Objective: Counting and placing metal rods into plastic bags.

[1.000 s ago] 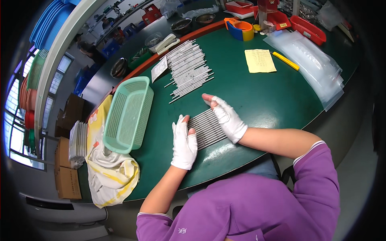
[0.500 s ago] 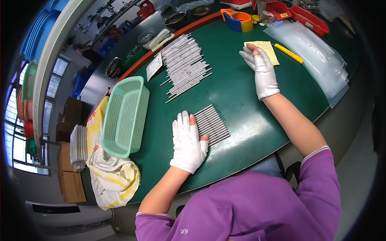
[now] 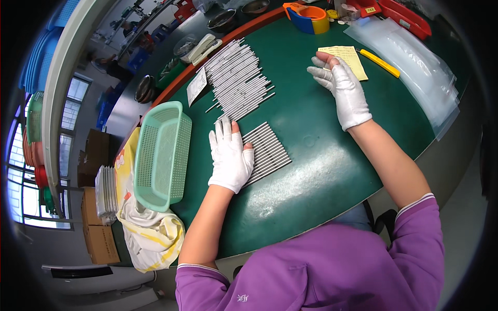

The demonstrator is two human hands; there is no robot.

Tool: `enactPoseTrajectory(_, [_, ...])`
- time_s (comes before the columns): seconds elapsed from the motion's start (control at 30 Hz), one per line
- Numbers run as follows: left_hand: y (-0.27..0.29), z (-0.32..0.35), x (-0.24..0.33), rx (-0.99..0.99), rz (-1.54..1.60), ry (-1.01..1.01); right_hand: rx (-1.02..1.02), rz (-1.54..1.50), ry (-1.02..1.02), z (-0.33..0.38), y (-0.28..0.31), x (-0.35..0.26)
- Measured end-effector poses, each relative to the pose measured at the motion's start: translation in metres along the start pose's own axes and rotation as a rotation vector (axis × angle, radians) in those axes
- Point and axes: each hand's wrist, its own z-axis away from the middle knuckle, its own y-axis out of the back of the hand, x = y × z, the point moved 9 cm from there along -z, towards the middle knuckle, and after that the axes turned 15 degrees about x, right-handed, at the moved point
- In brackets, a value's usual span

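My left hand [image 3: 230,159], in a white glove with bare thumb and forefinger tips, lies flat with its fingers stretched out. It rests against the left side of a neat single row of thin metal rods [image 3: 268,149] and hides some of their ends. Beyond it lies a larger, uneven pile of similar rods [image 3: 237,78]. My right hand [image 3: 346,96], gloved the same way, hovers at the near left edge of a yellow handwritten note [image 3: 348,59]. Its fingers are slightly bent and apart, with nothing seen in them.
Left of the rods stands a pale green basket [image 3: 162,155], with a crumpled cloth [image 3: 150,241] nearer me. A yellow cutter knife [image 3: 380,63] and clear plastic bags [image 3: 410,72] lie at right. Farther back are a tape dispenser [image 3: 307,19], red bins [image 3: 405,18] and a white paper slip [image 3: 196,87].
My left hand has moved away from me and to the left, and the row of rods has shifted closer to the pile. The right hand stays by the note; the view has shifted slightly.
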Motion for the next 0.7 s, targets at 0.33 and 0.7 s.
enactPoseTrajectory(0.33, [0.017, 0.023, 0.021, -0.007, 0.049, 0.015, -0.004, 0.054, 0.000, -0.004, 0.003, 0.008])
enactPoseTrajectory(0.7, [0.049, 0.061, 0.058, -0.091, 0.124, 0.062, -0.016, 0.084, -0.039, -0.001, 0.002, 0.013])
